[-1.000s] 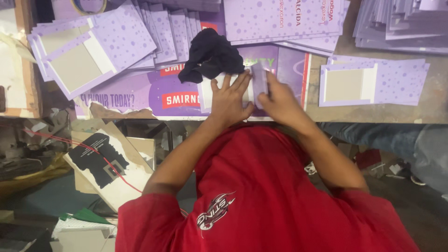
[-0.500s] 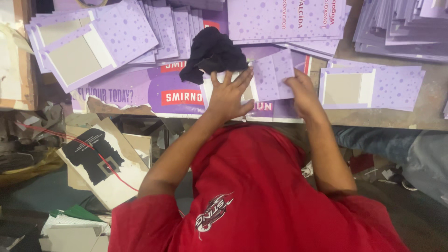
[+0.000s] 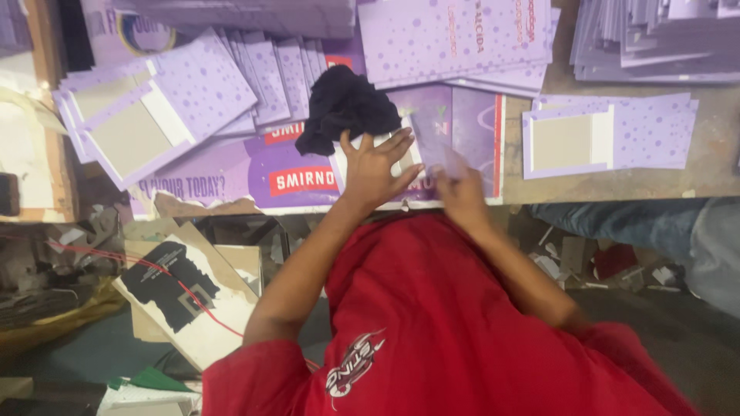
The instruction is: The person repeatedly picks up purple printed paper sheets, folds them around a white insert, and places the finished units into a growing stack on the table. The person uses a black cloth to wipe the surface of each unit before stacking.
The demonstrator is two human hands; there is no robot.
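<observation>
A black cloth (image 3: 344, 108) lies at eleven o'clock of the left hand (image 3: 375, 166), which presses flat, fingers spread, on a grey-and-white card (image 3: 401, 158) on the table (image 3: 709, 166). At three o'clock, the right hand (image 3: 461, 192) pinches a blurred purple dotted sheet (image 3: 433, 146).

Purple-red printed poster (image 3: 231, 181) flat on bench, under dotted lilac cards (image 3: 455, 35).
</observation>
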